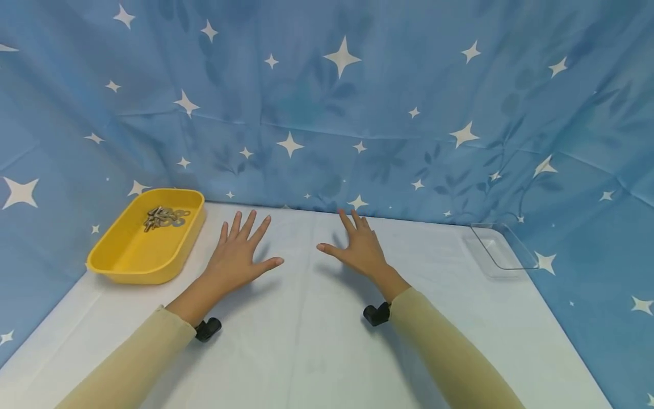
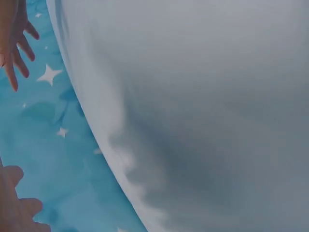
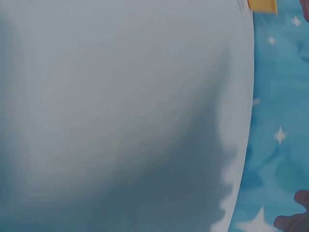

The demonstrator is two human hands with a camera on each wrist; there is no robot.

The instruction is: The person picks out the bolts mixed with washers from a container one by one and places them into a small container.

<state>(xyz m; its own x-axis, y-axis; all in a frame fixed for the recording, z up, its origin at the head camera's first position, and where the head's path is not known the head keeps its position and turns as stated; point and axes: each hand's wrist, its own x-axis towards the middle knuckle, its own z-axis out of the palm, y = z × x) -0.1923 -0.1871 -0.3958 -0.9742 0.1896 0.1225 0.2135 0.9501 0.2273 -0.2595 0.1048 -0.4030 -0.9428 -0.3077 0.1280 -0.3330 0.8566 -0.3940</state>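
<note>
In the head view my left hand [image 1: 235, 259] hovers over the white table, fingers straight and spread, holding nothing. To its left stands a yellow tray [image 1: 135, 255] with a small heap of metal bolts and washers [image 1: 164, 218] near its far end. My right hand [image 1: 360, 247] is also held above the cloth, its fingers spread and nothing in them. A clear plastic box [image 1: 493, 253] sits farther off at the far right. Each wrist view catches only fingertips at its edge; in the left one, the right hand [image 2: 17, 46] shows at the upper left corner.
White cloth [image 1: 301, 341] covers the table. A blue curtain [image 1: 317, 102] with white stars hangs along its back and sides. Small black devices, one [image 1: 208, 329] on the left wrist and one [image 1: 376, 314] on the right, jut out from the sleeves.
</note>
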